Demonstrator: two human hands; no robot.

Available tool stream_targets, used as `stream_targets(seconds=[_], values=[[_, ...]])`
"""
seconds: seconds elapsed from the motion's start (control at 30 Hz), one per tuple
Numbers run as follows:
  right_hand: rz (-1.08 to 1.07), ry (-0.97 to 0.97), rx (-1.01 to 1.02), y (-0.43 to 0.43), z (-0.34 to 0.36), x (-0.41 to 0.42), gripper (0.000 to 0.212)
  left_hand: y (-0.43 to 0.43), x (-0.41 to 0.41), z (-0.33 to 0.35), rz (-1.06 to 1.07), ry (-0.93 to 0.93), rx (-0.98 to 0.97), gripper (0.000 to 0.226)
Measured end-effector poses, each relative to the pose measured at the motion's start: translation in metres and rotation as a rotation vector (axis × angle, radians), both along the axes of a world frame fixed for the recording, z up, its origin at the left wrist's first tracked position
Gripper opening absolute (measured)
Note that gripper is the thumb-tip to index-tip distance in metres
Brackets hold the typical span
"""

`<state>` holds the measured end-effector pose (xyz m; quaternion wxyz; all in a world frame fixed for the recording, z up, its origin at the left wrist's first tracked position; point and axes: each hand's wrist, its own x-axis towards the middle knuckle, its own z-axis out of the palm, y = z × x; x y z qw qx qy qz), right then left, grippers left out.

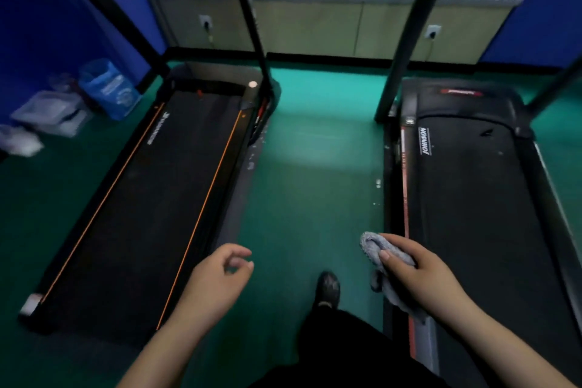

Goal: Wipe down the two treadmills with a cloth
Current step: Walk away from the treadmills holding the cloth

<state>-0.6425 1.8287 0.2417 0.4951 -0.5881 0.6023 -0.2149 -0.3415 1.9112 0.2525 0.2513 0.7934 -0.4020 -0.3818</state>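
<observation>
Right hand [419,274], fingers [397,240] clamped on grey cloth [373,246], at right treadmill's [472,198] inner rail, deck running straight ahead; left hand [217,277] loosely curled, empty, beside left treadmill [141,198].

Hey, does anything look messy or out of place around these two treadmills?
Small white flecks dot the green floor beside the left treadmill and the right treadmill, like debris or chipped paint. The right belt shows pale marks. A blue bag and clear containers clutter the floor at far left.
</observation>
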Motion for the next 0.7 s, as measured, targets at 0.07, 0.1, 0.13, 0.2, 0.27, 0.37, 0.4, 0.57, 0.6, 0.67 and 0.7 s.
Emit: stream_targets(seconds=[0.07, 0.1, 0.13, 0.2, 0.27, 0.37, 0.4, 0.57, 0.6, 0.67, 0.7], values=[[-0.044, 0.011, 0.022, -0.036, -0.007, 0.003, 0.022, -0.049, 0.003, -0.006, -0.061, -0.001, 0.027, 0.011], [-0.058, 0.013, 0.029, -0.056, -0.01, 0.006, 0.022, -0.074, 0.005, -0.009, -0.08, 0.0, 0.035, 0.011], [-0.069, 0.015, 0.03, -0.078, -0.011, 0.008, 0.022, -0.1, 0.006, -0.012, -0.094, 0.001, 0.038, 0.011], [-0.073, 0.021, 0.022, -0.123, -0.009, 0.015, 0.023, -0.148, 0.01, -0.013, -0.11, 0.009, 0.05, 0.011], [-0.079, 0.02, 0.004, -0.173, -0.003, 0.021, 0.024, -0.2, 0.015, -0.01, -0.113, 0.023, 0.05, 0.011], [-0.079, 0.013, -0.018, -0.252, 0.015, 0.033, 0.025, -0.282, 0.024, 0.003, -0.107, 0.032, 0.016, 0.011], [-0.077, 0.004, -0.02, -0.277, 0.019, 0.036, 0.025, -0.307, 0.027, 0.007, -0.108, 0.033, 0.005, 0.011], [-0.099, -0.009, -0.03, -0.384, 0.028, 0.058, 0.024, -0.415, 0.051, 0.015, -0.12, 0.059, -0.02, 0.012], [-0.106, -0.005, -0.033, -0.403, 0.027, 0.063, 0.024, -0.435, 0.057, 0.012, -0.119, 0.069, -0.012, 0.012], [-0.114, 0.002, -0.033, -0.444, 0.023, 0.076, 0.024, -0.475, 0.072, 0.005, -0.127, 0.075, 0.007, 0.013], [-0.121, 0.003, -0.033, -0.465, 0.02, 0.083, 0.025, -0.497, 0.079, 0.001, -0.136, 0.076, 0.012, 0.013]])
